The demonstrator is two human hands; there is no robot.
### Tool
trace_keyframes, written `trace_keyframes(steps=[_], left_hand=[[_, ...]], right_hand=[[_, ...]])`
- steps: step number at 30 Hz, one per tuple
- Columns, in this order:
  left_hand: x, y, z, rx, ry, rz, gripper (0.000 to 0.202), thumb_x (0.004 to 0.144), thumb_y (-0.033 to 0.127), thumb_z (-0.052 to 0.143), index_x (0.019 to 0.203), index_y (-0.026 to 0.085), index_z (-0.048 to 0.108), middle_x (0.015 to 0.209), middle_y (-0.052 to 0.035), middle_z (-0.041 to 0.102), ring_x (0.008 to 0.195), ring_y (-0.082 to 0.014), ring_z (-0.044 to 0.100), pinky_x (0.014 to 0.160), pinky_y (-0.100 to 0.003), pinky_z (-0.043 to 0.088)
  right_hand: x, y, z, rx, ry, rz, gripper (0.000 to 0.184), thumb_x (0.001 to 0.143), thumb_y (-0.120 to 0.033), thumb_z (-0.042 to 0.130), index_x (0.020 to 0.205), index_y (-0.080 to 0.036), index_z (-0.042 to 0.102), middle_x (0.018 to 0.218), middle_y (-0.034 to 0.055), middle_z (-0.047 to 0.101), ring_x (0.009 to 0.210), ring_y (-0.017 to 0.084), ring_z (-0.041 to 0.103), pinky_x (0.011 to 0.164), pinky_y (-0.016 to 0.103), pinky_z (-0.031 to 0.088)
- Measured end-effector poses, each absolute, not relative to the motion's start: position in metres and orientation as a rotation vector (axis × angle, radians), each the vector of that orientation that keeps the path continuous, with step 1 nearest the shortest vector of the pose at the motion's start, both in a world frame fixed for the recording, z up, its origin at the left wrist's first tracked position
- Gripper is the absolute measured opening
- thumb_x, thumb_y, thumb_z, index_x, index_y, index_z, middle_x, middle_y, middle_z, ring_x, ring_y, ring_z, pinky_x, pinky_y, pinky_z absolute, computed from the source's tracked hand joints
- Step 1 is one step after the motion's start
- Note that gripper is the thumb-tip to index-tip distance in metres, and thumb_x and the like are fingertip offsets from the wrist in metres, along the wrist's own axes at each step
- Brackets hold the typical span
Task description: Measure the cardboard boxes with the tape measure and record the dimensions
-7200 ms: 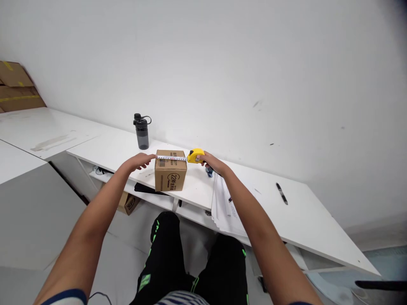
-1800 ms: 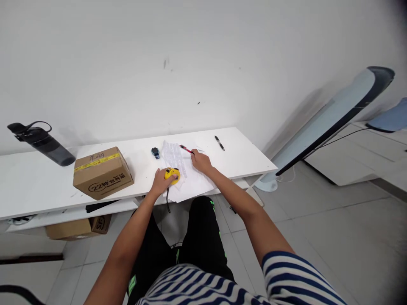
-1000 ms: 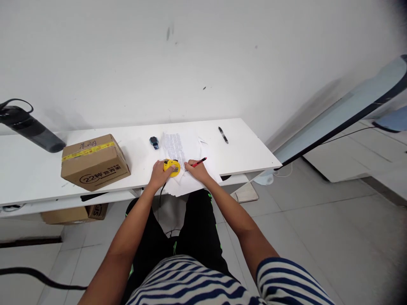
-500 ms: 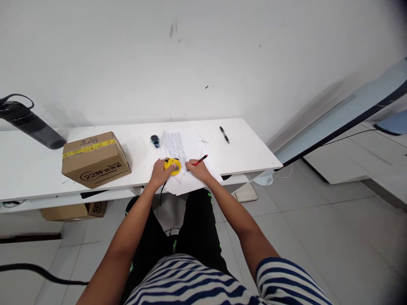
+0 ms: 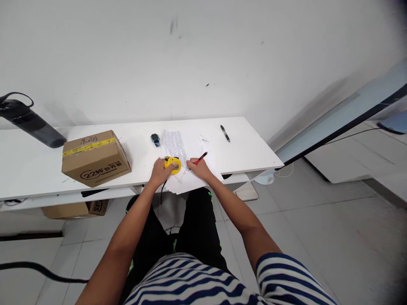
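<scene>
My left hand (image 5: 160, 171) is closed on a yellow tape measure (image 5: 175, 166), its thumb lying across the case. A dark strap hangs from the tape measure over the desk's front edge. In my right hand (image 5: 199, 168) is a red pen (image 5: 201, 157) with a black end, gripped in a writing hold with its tip down at the paper. Both hands rest on loose white sheets (image 5: 190, 142), the left part of which is covered in handwriting. The pen's tip is mostly hidden by my fingers.
On the white desk (image 5: 251, 148) lie a watch (image 5: 155, 139) behind the left hand and a black pen (image 5: 225, 133) to the right. A cardboard box (image 5: 95, 163) and a dark bottle (image 5: 34, 125) stand at left. The wall rises directly behind.
My right hand and the red pen have shifted very slightly to the right, the pen tilting a little more upright. My left hand keeps its hold on the tape measure.
</scene>
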State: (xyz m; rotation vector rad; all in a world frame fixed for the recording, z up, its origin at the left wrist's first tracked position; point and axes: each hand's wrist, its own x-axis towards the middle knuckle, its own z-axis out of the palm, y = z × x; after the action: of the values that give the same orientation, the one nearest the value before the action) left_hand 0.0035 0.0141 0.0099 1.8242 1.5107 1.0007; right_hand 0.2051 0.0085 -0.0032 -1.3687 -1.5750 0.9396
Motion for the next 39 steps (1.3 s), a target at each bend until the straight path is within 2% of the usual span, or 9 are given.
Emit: trace_keyframes(steps=[6,9,13,24,30,32,34,36,39], left_hand=[[0.005,0.014,0.008,1.782,1.48,1.038,0.028,0.081,0.043,0.057,0.087,0.018,0.068,0.085,-0.0073,0.066,0.088,-0.0239,0.061,0.087,-0.04,0.048],[0.005,0.012,0.008,1.763,1.503,1.063,0.027,0.081,0.042,0.058,0.086,0.018,0.067,0.085,-0.0075,0.066,0.088,-0.0243,0.061,0.086,-0.04,0.048],[0.003,0.009,0.012,1.889,1.504,0.982,0.026,0.081,0.041,0.059,0.084,0.017,0.067,0.085,-0.0082,0.067,0.087,-0.0244,0.061,0.086,-0.04,0.047],[0.001,0.01,0.014,2.027,1.474,0.925,0.028,0.085,0.042,0.054,0.077,0.017,0.063,0.082,-0.0081,0.066,0.085,-0.0235,0.059,0.087,-0.039,0.045],[0.0,0.012,0.014,2.022,1.514,0.906,0.026,0.084,0.041,0.055,0.08,0.017,0.065,0.083,-0.007,0.066,0.086,-0.0229,0.06,0.085,-0.038,0.046],[-0.001,0.014,0.013,2.022,1.523,0.911,0.026,0.084,0.04,0.056,0.079,0.017,0.065,0.081,-0.0068,0.066,0.085,-0.0227,0.06,0.083,-0.038,0.047],[-0.003,0.014,0.011,2.02,1.523,0.923,0.027,0.083,0.042,0.057,0.078,0.017,0.066,0.079,-0.0069,0.066,0.084,-0.0231,0.061,0.082,-0.038,0.047],[-0.003,0.013,0.01,1.995,1.511,0.972,0.029,0.083,0.043,0.056,0.082,0.016,0.067,0.082,-0.008,0.067,0.084,-0.0234,0.062,0.081,-0.038,0.049],[-0.004,0.006,0.007,1.967,1.484,1.17,0.034,0.083,0.044,0.057,0.095,0.014,0.068,0.093,-0.0108,0.07,0.09,-0.0244,0.064,0.083,-0.039,0.05]], right_hand=[[0.206,0.009,-0.006,-1.396,-1.563,0.895,0.039,0.079,-0.047,0.05,0.055,-0.024,0.029,0.053,-0.0054,0.031,0.056,0.011,0.032,0.054,0.027,0.027],[0.205,0.007,-0.005,-1.398,-1.545,0.854,0.04,0.078,-0.046,0.048,0.055,-0.024,0.025,0.053,-0.0055,0.027,0.055,0.011,0.03,0.054,0.027,0.026],[0.205,0.005,-0.005,-1.379,-1.61,0.891,0.039,0.078,-0.045,0.049,0.054,-0.023,0.029,0.052,-0.0052,0.029,0.055,0.012,0.033,0.055,0.028,0.026],[0.204,0.002,-0.004,-1.404,-1.583,0.825,0.041,0.08,-0.044,0.048,0.054,-0.023,0.025,0.052,-0.0054,0.027,0.054,0.011,0.031,0.055,0.028,0.025],[0.205,0.006,-0.004,-1.404,-1.582,0.831,0.043,0.081,-0.046,0.05,0.052,-0.023,0.029,0.049,-0.0053,0.032,0.054,0.011,0.034,0.055,0.027,0.027],[0.206,0.007,-0.004,-1.394,-1.551,0.881,0.043,0.081,-0.049,0.051,0.052,-0.022,0.036,0.051,-0.0044,0.039,0.055,0.012,0.04,0.056,0.027,0.032],[0.206,0.007,-0.004,-1.397,-1.479,0.91,0.04,0.082,-0.054,0.052,0.06,-0.021,0.052,0.057,-0.0018,0.051,0.06,0.015,0.049,0.061,0.028,0.04],[0.203,0.008,-0.004,-1.373,-1.451,0.826,0.036,0.083,-0.055,0.052,0.077,-0.02,0.063,0.075,0.0031,0.063,0.075,0.02,0.058,0.073,0.032,0.047],[0.195,0.012,-0.001,-1.429,-1.459,0.635,0.037,0.082,-0.041,0.053,0.109,-0.017,0.062,0.112,0.0131,0.062,0.106,0.027,0.058,0.094,0.04,0.047]])
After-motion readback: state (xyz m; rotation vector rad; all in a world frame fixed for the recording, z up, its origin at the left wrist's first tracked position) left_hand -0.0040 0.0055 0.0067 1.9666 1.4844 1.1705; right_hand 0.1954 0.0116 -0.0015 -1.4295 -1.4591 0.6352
